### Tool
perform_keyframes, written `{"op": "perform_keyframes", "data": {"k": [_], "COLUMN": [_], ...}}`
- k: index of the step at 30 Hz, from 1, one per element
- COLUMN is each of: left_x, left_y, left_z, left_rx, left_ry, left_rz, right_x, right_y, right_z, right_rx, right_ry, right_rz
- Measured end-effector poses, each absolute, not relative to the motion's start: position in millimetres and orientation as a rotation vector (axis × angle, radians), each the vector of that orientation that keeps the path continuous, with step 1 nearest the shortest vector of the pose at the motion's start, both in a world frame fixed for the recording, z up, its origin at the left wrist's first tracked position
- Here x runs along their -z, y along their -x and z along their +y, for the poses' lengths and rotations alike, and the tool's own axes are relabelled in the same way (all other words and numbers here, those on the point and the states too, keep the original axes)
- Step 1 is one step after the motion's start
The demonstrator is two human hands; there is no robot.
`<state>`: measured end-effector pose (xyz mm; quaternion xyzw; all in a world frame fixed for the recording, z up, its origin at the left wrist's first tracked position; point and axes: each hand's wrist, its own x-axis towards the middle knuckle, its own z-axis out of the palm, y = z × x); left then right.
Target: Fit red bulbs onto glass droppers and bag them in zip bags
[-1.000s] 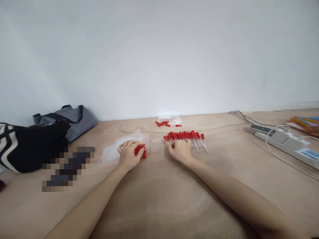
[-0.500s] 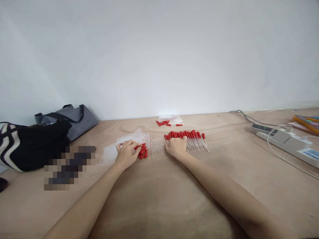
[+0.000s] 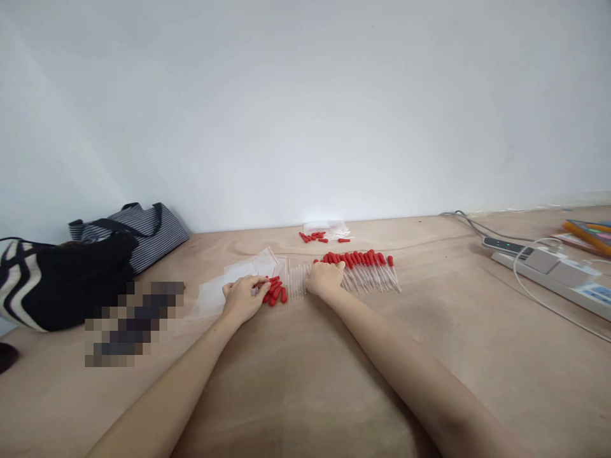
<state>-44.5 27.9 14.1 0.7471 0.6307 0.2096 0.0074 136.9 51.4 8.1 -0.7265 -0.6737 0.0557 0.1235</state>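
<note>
Around: striped bag (image 3: 155, 236), power strip (image 3: 568, 287); red bulbs (image 3: 275, 291) beside left hand (image 3: 242, 299).

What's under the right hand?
Red-topped droppers peek out past the far side of the right hand and along its right. Thin clear tubes show just to its left. Whatever is right beneath it is covered, so I can't tell.

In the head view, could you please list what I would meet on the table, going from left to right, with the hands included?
Black bag → striped bag → left hand → loose red bulbs → bare clear tubes → right hand → row of red-topped droppers → white power strip.
</note>
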Motion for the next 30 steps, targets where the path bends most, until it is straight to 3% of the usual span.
{"op": "perform_keyframes", "data": {"k": [9,19,24,30], "left_x": [-9.7,-8.0,-14.6,-9.9], "left_y": [46.8,45.9,39.1,-3.5], "left_z": [30.9,31.7,24.2,-8.1], "left_rx": [-0.648,-0.53,-0.73,-0.76], "left_ry": [-2.37,-2.385,-2.458,-2.844], "left_rz": [1.977,2.052,2.061,1.472], "right_x": [-20.5,5.5,14.6,15.9], "right_y": [-153.5,-246.2,-261.0,-255.2], "right_z": [41.9,-17.2,-31.9,-36.9], "right_rx": [-0.206,-0.099,-0.075,-0.027], "right_ry": [2.072,1.502,1.387,1.313], "right_rz": [-1.952,-2.006,-2.131,-2.266]}}
